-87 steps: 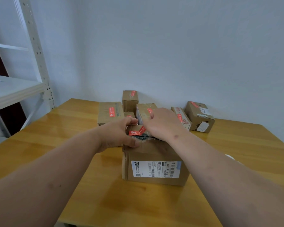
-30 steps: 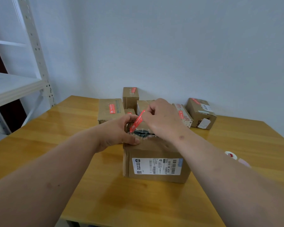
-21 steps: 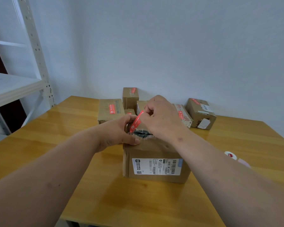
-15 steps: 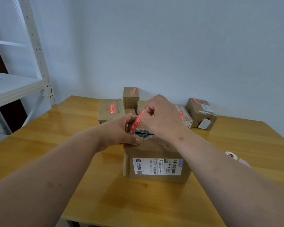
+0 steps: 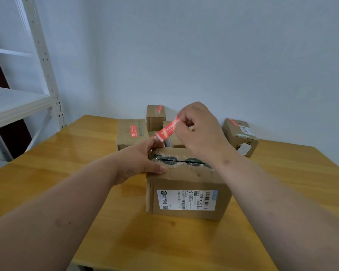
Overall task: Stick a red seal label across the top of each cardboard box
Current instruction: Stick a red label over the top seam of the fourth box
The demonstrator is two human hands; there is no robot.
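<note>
Fingers of right hand pinch red label; left hand grips barcode-stickered box.

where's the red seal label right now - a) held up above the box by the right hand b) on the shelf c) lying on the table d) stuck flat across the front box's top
a: the right hand pinches the upper end of the red seal label, which slants in the air above the front box, whose taped top seam is bare.
</note>
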